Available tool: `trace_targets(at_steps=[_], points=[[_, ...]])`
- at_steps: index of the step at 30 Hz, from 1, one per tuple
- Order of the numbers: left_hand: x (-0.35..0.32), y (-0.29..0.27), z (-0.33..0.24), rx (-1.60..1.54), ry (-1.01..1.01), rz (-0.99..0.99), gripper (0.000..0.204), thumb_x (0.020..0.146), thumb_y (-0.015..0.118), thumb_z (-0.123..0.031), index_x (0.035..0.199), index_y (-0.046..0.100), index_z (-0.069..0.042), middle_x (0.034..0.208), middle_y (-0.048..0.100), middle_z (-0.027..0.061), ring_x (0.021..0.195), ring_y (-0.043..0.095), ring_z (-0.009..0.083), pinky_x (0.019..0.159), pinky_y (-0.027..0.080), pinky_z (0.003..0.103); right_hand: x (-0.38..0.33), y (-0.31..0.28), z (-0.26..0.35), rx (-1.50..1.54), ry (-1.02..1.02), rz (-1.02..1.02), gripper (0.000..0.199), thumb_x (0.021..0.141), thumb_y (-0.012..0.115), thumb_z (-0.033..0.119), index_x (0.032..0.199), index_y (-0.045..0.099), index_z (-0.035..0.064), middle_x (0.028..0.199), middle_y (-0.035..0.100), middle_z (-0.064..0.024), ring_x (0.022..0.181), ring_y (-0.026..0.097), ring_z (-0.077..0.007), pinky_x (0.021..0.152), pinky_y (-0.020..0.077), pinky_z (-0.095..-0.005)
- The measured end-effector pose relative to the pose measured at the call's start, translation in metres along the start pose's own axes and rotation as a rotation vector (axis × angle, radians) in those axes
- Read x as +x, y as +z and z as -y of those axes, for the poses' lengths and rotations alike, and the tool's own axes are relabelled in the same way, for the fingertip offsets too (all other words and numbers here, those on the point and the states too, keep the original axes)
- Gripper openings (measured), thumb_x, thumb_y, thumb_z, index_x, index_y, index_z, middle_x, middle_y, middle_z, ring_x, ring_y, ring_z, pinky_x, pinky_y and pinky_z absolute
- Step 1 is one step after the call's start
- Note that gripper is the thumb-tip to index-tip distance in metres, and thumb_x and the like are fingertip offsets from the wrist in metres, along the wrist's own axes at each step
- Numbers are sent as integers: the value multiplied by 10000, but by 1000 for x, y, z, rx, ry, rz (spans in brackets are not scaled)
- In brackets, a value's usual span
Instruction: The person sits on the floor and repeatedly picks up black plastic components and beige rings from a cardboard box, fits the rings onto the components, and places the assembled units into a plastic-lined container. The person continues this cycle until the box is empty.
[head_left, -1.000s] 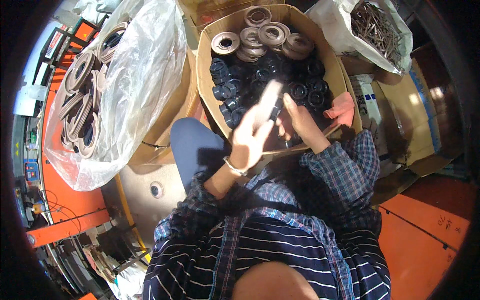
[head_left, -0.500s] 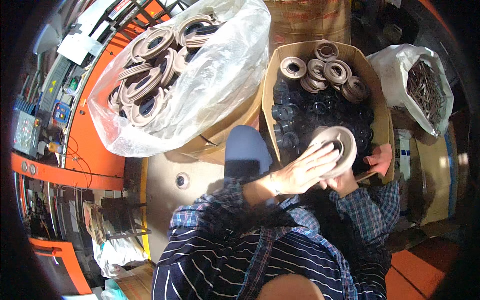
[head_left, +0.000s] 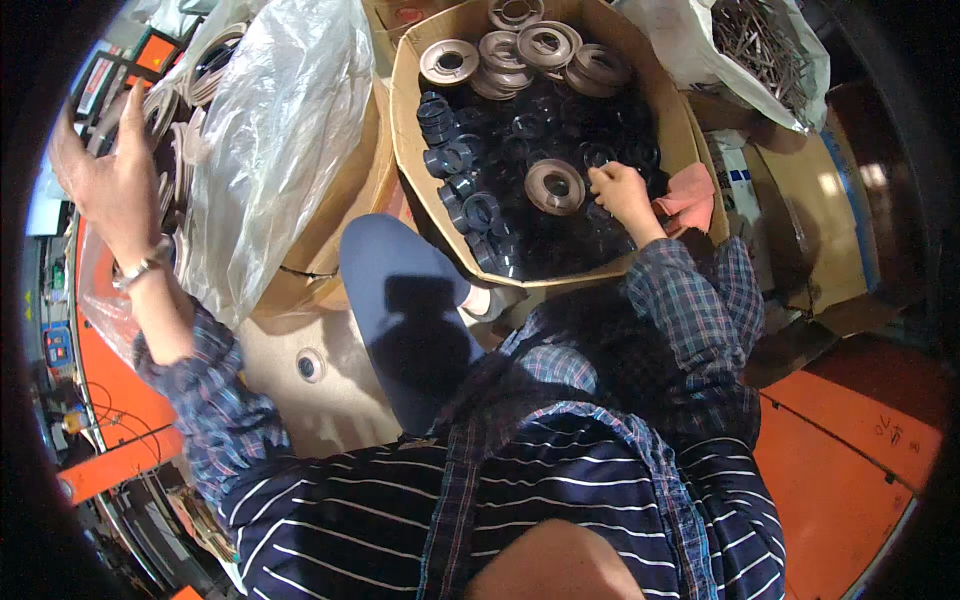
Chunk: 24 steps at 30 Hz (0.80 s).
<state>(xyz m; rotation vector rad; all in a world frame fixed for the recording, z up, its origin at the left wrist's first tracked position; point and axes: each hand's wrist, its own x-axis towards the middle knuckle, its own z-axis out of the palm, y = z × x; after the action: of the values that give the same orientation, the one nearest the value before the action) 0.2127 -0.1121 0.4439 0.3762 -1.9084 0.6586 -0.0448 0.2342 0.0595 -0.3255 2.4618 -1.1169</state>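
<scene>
My left hand (head_left: 112,185) is raised at the far left with fingers spread, beside the clear plastic bag (head_left: 285,130) of beige flanged rings; nothing shows in its grasp. My right hand (head_left: 622,195) reaches into a cardboard box (head_left: 405,110) with its fingertips drawn together among black plastic rings (head_left: 480,212). What those fingers grip is too dark to make out. Just left of them, a beige flanged ring (head_left: 541,199) lies on top of the black rings. More beige rings (head_left: 450,63) are stacked at the box's far end.
A white sack (head_left: 690,50) of thin brown strips (head_left: 755,50) stands at the far right. A pink cloth (head_left: 688,198) hangs over the box's right edge. One small round part (head_left: 311,365) lies on the floor, left of my knee (head_left: 400,290). Orange machinery (head_left: 125,400) stands at the left.
The beige ring I held in both hands now lies in the box. My left hand has swung far left to the plastic bag; my right hand has moved forward into the box. The view has shifted.
</scene>
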Motion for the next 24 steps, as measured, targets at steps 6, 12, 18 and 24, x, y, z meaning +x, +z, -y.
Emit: trace_targets(at_steps=[6, 12, 18, 24], points=[[-149, 71, -222, -1047, 356, 814, 441, 813, 689, -171, 1228, 618, -39, 1207, 640, 188, 1127, 594, 374, 1019, 453, 451, 3, 29, -24, -587, -39, 425, 414, 804, 728, 350, 1135, 697, 102, 1079, 709, -177, 1019, 676, -345, 884, 521, -446], [-291, 165, -345, -1039, 449, 1382, 468, 740, 608, -56, 1208, 602, -61, 1277, 592, 241, 1245, 512, 398, 1055, 407, 477, 14, 54, -42, -731, -3, 681, 463, 799, 772, 326, 1176, 697, 67, 1223, 668, -155, 1155, 626, -340, 973, 511, -447], [-341, 175, -361, -768, 553, 1336, 362, 781, 673, -182, 1115, 625, -51, 1166, 632, 197, 1271, 508, 395, 1043, 425, 487, 14, 67, -39, -770, 17, 612, 420, 804, 756, 246, 1177, 705, 60, 1394, 528, -233, 1251, 560, -371, 974, 511, -441], [-292, 150, -324, -989, 370, 1694, 411, 854, 645, -294, 1172, 648, -34, 1181, 660, 210, 1099, 631, 380, 947, 501, 454, 22, 70, -51, -571, 41, 616, 327, 818, 708, 198, 1103, 730, 41, 1113, 692, -240, 1066, 671, -386, 907, 539, -468]])
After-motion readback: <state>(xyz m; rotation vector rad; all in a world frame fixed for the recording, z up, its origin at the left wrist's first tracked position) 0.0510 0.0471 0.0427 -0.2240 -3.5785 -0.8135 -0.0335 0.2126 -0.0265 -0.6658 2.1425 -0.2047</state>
